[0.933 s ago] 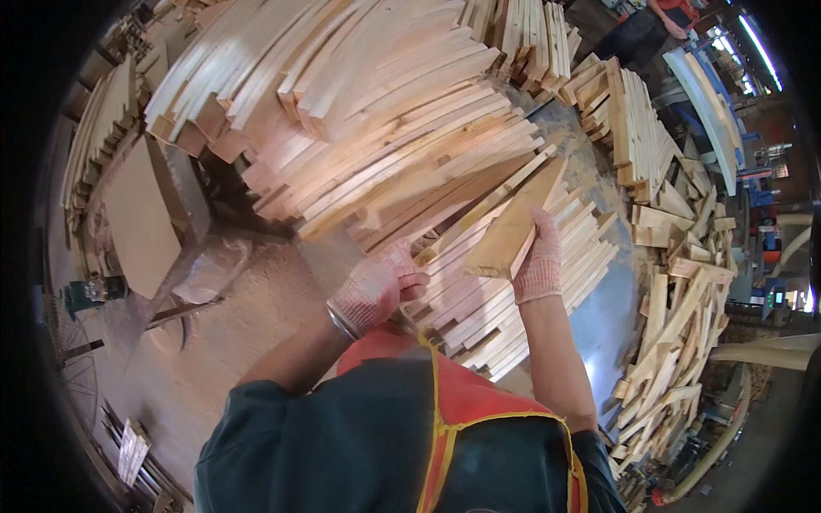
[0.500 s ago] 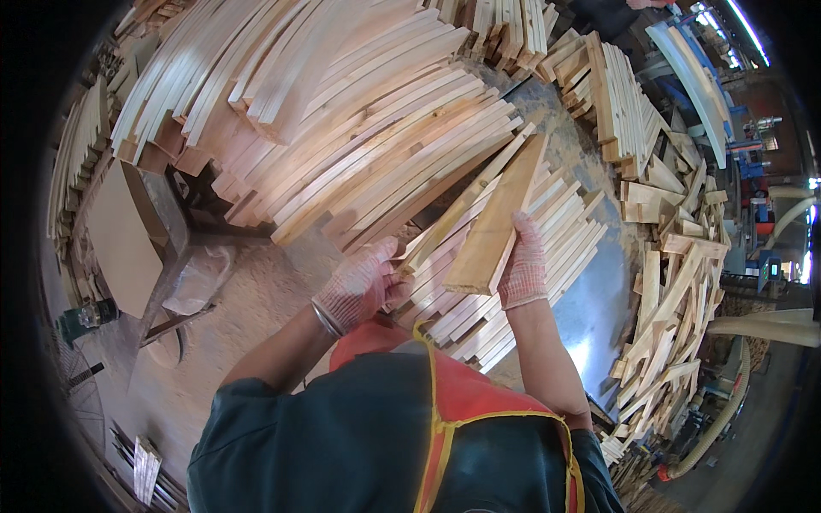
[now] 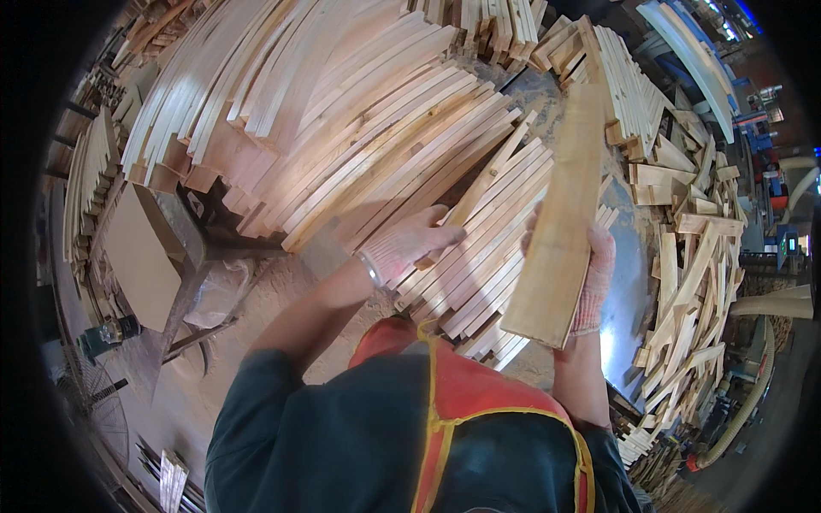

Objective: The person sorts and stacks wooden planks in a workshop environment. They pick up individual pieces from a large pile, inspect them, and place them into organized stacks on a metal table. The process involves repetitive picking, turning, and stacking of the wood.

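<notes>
In my right hand (image 3: pixel 597 278), gloved, a wide flat wooden board (image 3: pixel 556 222) stands tilted up with its broad face toward me; fingers wrap its right edge and fingertips show at the left one. My left hand (image 3: pixel 412 248), also gloved, is at the lower end of a narrow wooden board (image 3: pixel 489 179), thumb and fingers around it. That narrow board slants away from me over a row of pale wooden strips (image 3: pixel 487 265) laid side by side. A larger stack of curved wooden boards (image 3: pixel 376 145) lies just beyond my left hand.
A metal-framed stand with a tan panel (image 3: pixel 137 256) is at the left, beside a sawdust-covered floor (image 3: pixel 308 291). Loose offcuts (image 3: pixel 684 325) are heaped at the right, below another upright stack (image 3: pixel 629 94). Machines and a pale hose (image 3: pixel 744 410) stand at the far right.
The wide board has moved right, away from the narrow one, and turned its broad face toward me. My left hand has shifted slightly right and stays at the narrow board's end.
</notes>
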Available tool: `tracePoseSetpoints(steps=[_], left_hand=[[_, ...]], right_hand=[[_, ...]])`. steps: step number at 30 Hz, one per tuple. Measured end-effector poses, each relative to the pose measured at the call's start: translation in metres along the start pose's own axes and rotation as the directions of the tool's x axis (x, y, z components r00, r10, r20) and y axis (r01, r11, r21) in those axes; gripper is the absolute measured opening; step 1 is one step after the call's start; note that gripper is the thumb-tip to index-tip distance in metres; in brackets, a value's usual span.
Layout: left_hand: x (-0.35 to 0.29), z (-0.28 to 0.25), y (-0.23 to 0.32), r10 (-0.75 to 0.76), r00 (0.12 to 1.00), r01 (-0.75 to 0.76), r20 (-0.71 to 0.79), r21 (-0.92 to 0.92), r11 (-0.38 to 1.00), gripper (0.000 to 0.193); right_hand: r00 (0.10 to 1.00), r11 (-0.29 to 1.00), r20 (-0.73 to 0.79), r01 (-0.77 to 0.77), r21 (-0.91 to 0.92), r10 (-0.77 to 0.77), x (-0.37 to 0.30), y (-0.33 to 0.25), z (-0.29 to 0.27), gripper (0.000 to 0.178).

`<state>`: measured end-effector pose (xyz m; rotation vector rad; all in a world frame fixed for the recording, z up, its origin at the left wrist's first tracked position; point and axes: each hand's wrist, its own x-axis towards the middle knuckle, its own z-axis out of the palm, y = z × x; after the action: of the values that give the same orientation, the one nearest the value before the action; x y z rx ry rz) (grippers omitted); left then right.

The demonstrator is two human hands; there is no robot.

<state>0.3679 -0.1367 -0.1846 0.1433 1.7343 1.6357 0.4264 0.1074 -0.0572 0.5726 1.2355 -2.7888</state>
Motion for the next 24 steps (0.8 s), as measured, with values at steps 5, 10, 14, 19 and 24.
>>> tracePoseSetpoints(steps=[5,10,14,19,24], left_hand=[[-0.030,0.034,0.088,-0.230,0.972,0.215,-0.040,0.533,0.818,0.096],[-0.054,0.040,0.062,0.039,0.990,0.084,-0.136,0.788,0.609,0.107],[-0.053,0.045,0.058,0.090,0.984,0.087,-0.152,0.860,0.502,0.105],[-0.047,0.048,0.050,-0.027,0.990,0.088,-0.142,0.447,0.890,0.095],[-0.020,0.067,-0.003,-0.194,0.979,0.124,-0.058,-0.584,0.802,0.067]], right_hand=[[0.988,0.978,-0.092,0.107,-0.178,-0.125,-0.038,-0.014,-0.097,0.067],[0.911,0.922,-0.306,0.162,-0.352,-0.277,-0.068,0.001,-0.206,0.059],[0.806,0.831,-0.508,-0.036,-0.555,-0.304,-0.079,0.038,-0.326,0.053],[0.895,0.850,-0.444,-0.268,-0.455,0.044,-0.062,0.064,-0.322,0.056],[0.819,0.809,-0.530,-0.152,-0.568,-0.219,-0.059,0.053,-0.274,0.074]])
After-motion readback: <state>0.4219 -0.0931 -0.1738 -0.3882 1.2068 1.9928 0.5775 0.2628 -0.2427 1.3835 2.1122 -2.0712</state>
